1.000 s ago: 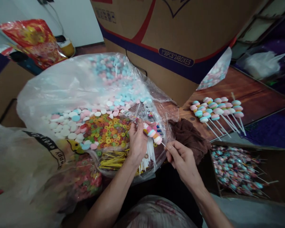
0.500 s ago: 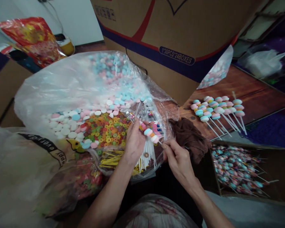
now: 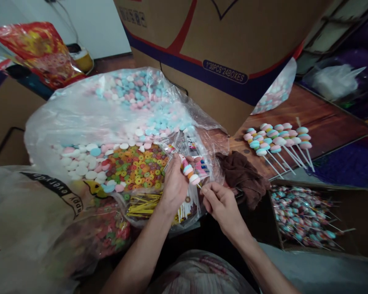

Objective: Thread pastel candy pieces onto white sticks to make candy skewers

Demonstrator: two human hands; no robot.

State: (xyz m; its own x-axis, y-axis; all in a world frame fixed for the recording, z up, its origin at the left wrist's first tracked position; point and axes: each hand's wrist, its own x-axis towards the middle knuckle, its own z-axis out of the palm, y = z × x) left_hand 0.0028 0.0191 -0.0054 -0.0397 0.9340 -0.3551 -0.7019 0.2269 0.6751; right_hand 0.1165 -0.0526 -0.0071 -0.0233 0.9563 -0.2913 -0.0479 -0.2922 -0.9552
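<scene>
CANDY STICK (image 3: 190,174) ASLANT BTWN BOTH HANDS
Posn: over wht sticks (image 3: 184,212). Long axis diag.; upper end pts away & L, lower end twd wearer & R. L hand (image 3: 175,184) curled, gripping upper part. R hand (image 3: 222,204): thumb/forefinger pinched closed on lower end, other fingers folded.

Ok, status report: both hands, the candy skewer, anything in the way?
Left hand holds candy skewer. Right hand at its lower end, fingers pinched, exact grip unclear. Brown cloth nearby, not covering the candy skewer.
</scene>
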